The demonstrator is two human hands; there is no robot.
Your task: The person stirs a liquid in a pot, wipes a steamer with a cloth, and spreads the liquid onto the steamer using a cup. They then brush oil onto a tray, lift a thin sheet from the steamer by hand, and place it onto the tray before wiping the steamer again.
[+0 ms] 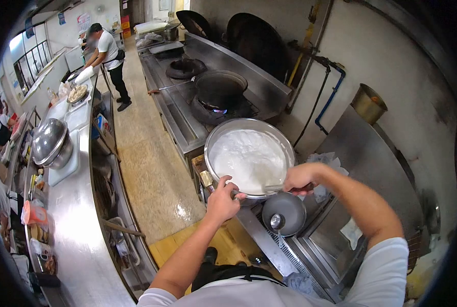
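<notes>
A large steel bowl [214, 134] holds a white, frothy batter [246, 153]. My right hand [301, 178] is closed round the handle of a metal utensil [273, 188], whose far end is at the batter near the bowl's right front rim. My left hand [224, 200] is at the front left rim, its fingers bent round a handle-like part beside the bowl. Just below my right hand stands a grey bowl [292, 214] with a metal ladle [277, 221] in it.
A wok [220, 87] sits over a blue flame [218, 110] beyond the bowl. A long steel counter [77, 220] runs along the left, bearing a domed metal bowl [50, 137]. A co-worker [108, 51] stands at its far end. A metal pot [367, 105] is at right.
</notes>
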